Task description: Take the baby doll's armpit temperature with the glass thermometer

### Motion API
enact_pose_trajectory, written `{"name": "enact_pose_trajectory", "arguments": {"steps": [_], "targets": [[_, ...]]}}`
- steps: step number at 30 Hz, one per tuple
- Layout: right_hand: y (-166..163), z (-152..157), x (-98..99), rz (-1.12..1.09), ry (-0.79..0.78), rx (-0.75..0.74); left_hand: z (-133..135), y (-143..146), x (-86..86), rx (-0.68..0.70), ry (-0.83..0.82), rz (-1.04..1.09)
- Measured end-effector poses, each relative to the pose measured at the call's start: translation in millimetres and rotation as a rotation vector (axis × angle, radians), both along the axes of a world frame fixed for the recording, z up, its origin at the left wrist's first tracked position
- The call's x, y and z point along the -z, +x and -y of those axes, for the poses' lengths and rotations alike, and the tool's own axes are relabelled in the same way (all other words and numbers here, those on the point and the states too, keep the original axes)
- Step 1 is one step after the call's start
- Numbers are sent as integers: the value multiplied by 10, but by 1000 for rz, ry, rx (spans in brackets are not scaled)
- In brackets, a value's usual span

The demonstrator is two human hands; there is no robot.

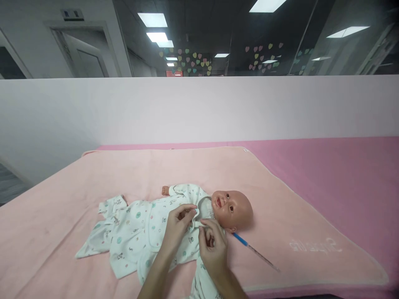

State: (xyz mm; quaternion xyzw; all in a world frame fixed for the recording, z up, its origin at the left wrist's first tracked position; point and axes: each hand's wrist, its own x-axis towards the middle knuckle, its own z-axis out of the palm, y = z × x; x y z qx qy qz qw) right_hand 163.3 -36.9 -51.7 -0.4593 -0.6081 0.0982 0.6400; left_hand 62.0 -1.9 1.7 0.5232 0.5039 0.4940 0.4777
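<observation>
A baby doll lies on its back with its head to the right, dressed in a white patterned baby gown. At the chest, near the neckline, my left hand pinches a thin white tie of the gown between thumb and fingertips. Just to its right, my right hand is closed with curled fingers by the white strip at the collar, apparently gripping its end; the fingertips partly hide it. One doll hand sticks out of the far sleeve. The gown's lower part spreads out to the left.
A peach blanket lies under the doll, over a pink surface. A thin stick with a blue end lies beside the doll's head. Behind stands a low white wall, with dark glass bearing heart stickers above it.
</observation>
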Motion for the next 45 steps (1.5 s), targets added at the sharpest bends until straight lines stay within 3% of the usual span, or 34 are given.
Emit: {"name": "enact_pose_trajectory", "arguments": {"steps": [6, 15, 24, 32, 40, 45], "targets": [[2, -19, -18, -11, 64, 89, 30, 2, 0, 106, 158, -241], [22, -21, -22, 2, -71, 97, -19, -95, -4, 269, -22, -128], [62, -21, -29, 17, -96, 30, -20, -63, 11, 233, -35, -56], [62, -17, -10, -23, -170, 63, 77, -118, -149, 317, -22, -335], [63, -13, -11, -30, -171, 42, 92, -82, -21, 254, 76, -294], [51, -14, 10, -55, -189, 60, 84, -116, 4, 271, 56, -227]]}}
